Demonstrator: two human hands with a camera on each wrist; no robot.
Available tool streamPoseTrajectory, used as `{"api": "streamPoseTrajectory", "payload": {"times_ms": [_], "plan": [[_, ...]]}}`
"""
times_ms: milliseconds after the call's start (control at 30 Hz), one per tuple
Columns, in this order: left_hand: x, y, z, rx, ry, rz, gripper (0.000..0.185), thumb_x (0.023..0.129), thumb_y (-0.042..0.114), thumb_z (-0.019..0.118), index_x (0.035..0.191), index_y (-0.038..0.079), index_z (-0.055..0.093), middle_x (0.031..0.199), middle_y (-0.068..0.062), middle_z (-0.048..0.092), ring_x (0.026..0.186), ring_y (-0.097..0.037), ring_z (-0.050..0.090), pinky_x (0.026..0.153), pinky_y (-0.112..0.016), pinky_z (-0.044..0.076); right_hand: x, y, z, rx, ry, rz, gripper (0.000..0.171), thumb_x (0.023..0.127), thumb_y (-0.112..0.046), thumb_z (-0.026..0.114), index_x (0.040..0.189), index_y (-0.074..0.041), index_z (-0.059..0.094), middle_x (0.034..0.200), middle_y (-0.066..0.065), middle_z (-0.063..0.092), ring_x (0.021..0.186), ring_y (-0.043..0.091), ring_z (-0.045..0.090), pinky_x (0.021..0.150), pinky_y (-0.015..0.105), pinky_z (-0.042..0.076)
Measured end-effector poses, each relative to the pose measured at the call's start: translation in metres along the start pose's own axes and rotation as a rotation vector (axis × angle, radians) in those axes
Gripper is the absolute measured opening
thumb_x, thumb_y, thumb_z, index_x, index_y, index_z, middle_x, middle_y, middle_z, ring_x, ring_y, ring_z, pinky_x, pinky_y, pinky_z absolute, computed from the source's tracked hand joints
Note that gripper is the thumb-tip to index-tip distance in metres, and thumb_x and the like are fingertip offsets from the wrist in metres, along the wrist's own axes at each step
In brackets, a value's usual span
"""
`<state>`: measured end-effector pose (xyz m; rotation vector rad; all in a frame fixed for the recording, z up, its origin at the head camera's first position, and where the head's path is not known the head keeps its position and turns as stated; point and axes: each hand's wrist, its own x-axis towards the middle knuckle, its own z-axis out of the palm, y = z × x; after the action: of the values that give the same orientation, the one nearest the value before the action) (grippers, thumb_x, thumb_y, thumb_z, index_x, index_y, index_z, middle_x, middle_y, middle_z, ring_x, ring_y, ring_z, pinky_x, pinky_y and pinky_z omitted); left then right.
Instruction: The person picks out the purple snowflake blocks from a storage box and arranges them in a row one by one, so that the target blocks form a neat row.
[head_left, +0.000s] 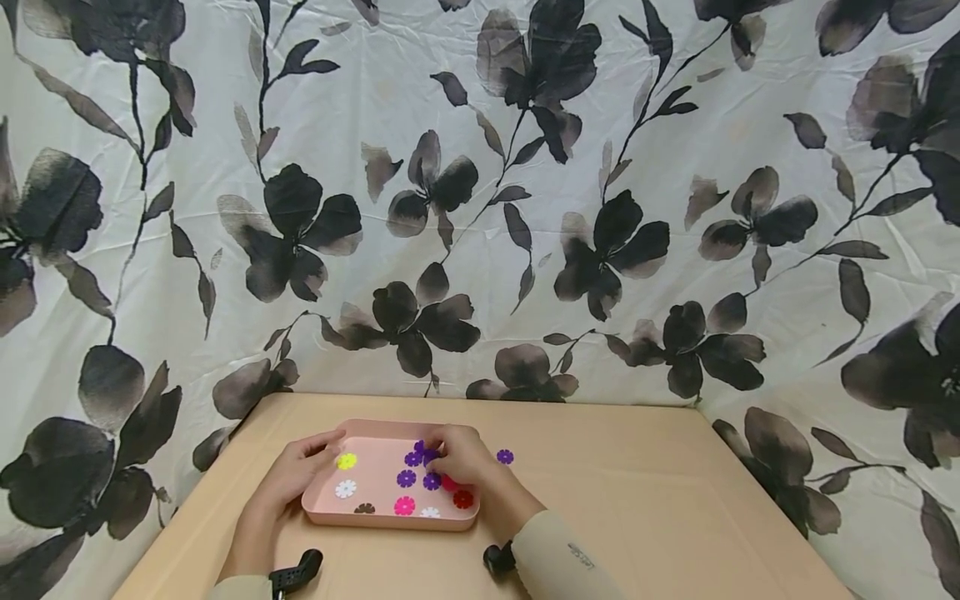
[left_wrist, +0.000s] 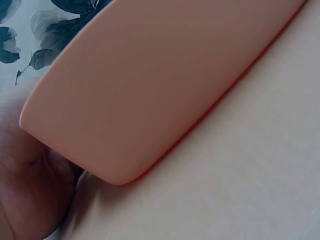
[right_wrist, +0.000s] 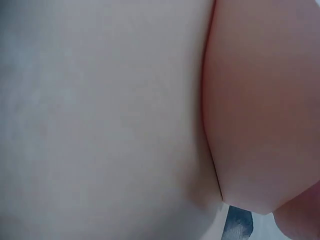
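On the table stands a shallow pink tray [head_left: 375, 518] with flower-shaped pieces lying in it. My left hand [head_left: 296, 471] grips the tray's left end, thumb side near the rim; the left wrist view shows the tray wall [left_wrist: 120, 110] beside that hand [left_wrist: 25, 175]. Over the tray's right half, my right hand [head_left: 461, 454] has its thumb and fingertips together at a purple flower piece [head_left: 430, 456], which they partly hide. Around it lie more purple flowers [head_left: 407, 478]. In the right wrist view, the tray wall [right_wrist: 265, 110] covers most of the hand.
Elsewhere in the tray are a yellow flower [head_left: 347, 461], a white flower [head_left: 345, 489], a brown one [head_left: 364, 508], a pink one [head_left: 404, 506] and a red one [head_left: 462, 499]. One purple flower [head_left: 505, 457] lies on the table [head_left: 637, 483] right of the tray. Floral cloth [head_left: 525, 208] hangs behind.
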<state>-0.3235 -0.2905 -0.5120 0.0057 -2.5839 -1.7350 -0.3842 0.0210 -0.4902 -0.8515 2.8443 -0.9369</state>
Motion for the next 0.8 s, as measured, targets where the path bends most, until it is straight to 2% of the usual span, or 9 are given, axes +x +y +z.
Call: {"api": "streamPoseTrajectory", "payload": {"times_ms": [100,167,367,567,800], "plan": [[0.0001,0.0001,0.0001,0.006,0.002,-0.004,0.052,0.107,0.029,0.059,0.154,0.009,0.05,0.164,-0.017,0.042,0.157,-0.041,0.028,0.126,-0.061,0.024,0.0008,-0.0011,0.0009,-0.106,0.008,-0.023,0.02,0.088,-0.017,0.085,0.107,-0.019,0.08,0.101,-0.004,0.074,0.09,0.008,0.061,0.098,0.035,0.056],[-0.0001,0.0004,0.0002,0.013,0.001,-0.011,0.052,0.108,0.03,0.058,0.155,0.009,0.05,0.164,-0.017,0.041,0.157,-0.042,0.028,0.126,-0.062,0.024,0.0007,-0.0016,0.0014,-0.142,0.008,-0.024,0.017,0.087,-0.018,0.085,0.103,-0.021,0.08,0.098,-0.006,0.074,0.089,0.006,0.06,0.101,0.038,0.055],[0.0001,-0.0007,0.0005,0.012,-0.006,-0.011,0.053,0.108,0.032,0.058,0.155,0.009,0.05,0.164,-0.018,0.04,0.156,-0.043,0.029,0.125,-0.062,0.025,-0.0007,-0.0009,0.0021,-0.143,-0.001,-0.022,0.012,0.087,-0.016,0.086,0.095,-0.022,0.079,0.092,-0.009,0.069,0.083,0.006,0.055,0.094,0.033,0.055],[0.0029,-0.0035,0.0006,-0.001,0.003,0.005,0.051,0.108,0.029,0.058,0.154,0.009,0.051,0.163,-0.017,0.043,0.156,-0.041,0.031,0.125,-0.06,0.027,-0.0013,0.0011,0.0016,-0.158,0.018,-0.067,0.011,0.086,-0.014,0.086,0.092,-0.021,0.079,0.093,-0.007,0.067,0.084,0.005,0.053,0.094,0.034,0.051],[0.0044,-0.0043,0.0002,-0.01,0.001,0.005,0.051,0.107,0.029,0.059,0.154,0.009,0.052,0.163,-0.016,0.043,0.156,-0.04,0.031,0.125,-0.059,0.028,-0.0001,0.0014,0.0028,-0.141,0.017,-0.063,0.014,0.084,-0.013,0.087,0.091,-0.023,0.079,0.088,-0.01,0.07,0.082,0.005,0.054,0.092,0.03,0.055]]}}
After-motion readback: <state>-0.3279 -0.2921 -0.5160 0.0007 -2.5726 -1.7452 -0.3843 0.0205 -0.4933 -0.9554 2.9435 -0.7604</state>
